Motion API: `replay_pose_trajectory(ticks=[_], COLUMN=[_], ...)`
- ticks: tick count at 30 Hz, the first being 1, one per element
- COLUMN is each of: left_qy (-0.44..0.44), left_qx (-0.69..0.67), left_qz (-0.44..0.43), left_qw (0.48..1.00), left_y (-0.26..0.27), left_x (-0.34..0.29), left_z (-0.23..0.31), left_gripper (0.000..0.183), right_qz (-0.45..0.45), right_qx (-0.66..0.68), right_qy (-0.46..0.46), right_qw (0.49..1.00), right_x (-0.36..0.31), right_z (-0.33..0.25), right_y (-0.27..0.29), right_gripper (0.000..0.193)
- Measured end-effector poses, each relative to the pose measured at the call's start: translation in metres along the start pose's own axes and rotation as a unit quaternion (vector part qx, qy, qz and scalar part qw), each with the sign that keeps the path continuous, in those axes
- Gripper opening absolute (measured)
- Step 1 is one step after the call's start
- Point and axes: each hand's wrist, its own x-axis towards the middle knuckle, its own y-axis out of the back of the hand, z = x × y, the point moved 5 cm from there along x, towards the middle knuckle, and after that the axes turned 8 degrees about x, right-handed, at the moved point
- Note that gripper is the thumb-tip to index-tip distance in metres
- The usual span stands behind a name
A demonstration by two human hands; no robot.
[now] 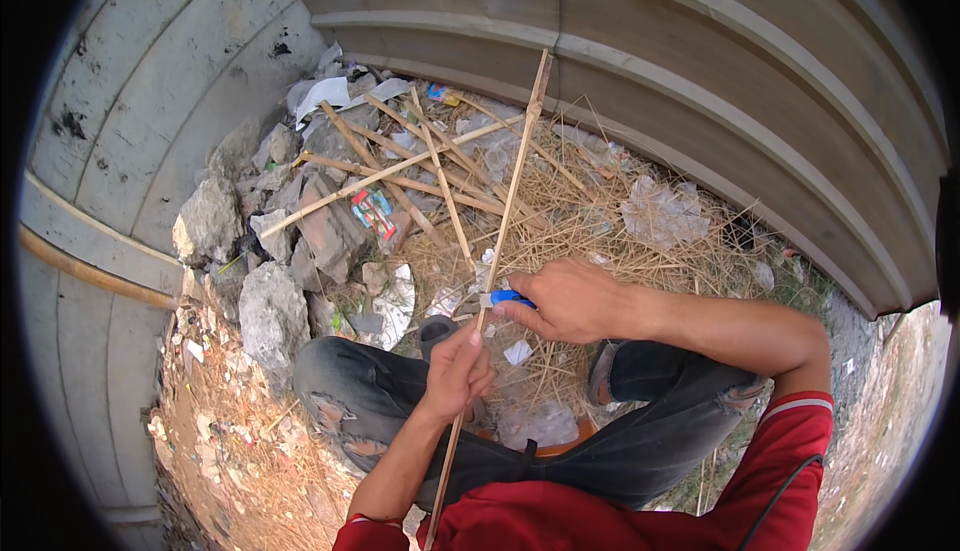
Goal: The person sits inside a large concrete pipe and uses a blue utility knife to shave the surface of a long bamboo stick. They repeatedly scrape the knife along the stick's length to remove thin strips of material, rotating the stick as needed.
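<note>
A long thin bamboo strip (513, 191) runs from my lap up and away between my knees. My left hand (462, 371) is closed round its lower part, thumb along the strip. Just above, my right hand (568, 301) grips a blue utility knife (513, 298), most of its handle hidden in the fist. The knife's blade (487, 300) lies against the strip's edge, a little beyond my left hand. Other bamboo strips (440, 176) lie crossed in a loose pile on the rubble ahead.
Broken concrete chunks (272, 316) sit to the left, with dry straw and shavings (590, 211) ahead and right. A crumpled clear plastic bag (663, 213) and a red-blue wrapper (374, 213) lie among them. Metal sheet walls (700, 81) close in the far side and the left.
</note>
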Motion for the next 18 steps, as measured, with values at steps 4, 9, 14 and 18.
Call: replay_pose_trajectory(ticks=[4,9,14,18], left_qy=[-0.009,-0.023,-0.001,0.029], left_qx=[0.021,0.073,0.030,0.002], left_qz=[0.037,0.000,0.018,0.020], left_qw=[0.999,0.997,0.999,0.999], left_y=[0.007,0.005,0.010,0.011], left_x=[-0.002,-0.008,-0.005,-0.006], left_z=[-0.002,-0.009,-0.008,0.000], left_gripper=[0.045,0.043,0.043,0.044], right_qz=[0.043,0.147,0.036,0.042], right_qx=[-0.026,-0.077,-0.040,-0.116], right_qy=[-0.036,-0.114,-0.015,0.033], right_qw=[0.998,0.979,0.998,0.992], right_x=[0.016,0.034,0.015,0.025], right_z=[0.016,0.083,0.024,0.038], right_y=[-0.006,0.070,-0.005,-0.006], right_gripper=[0.051,0.057,0.052,0.054])
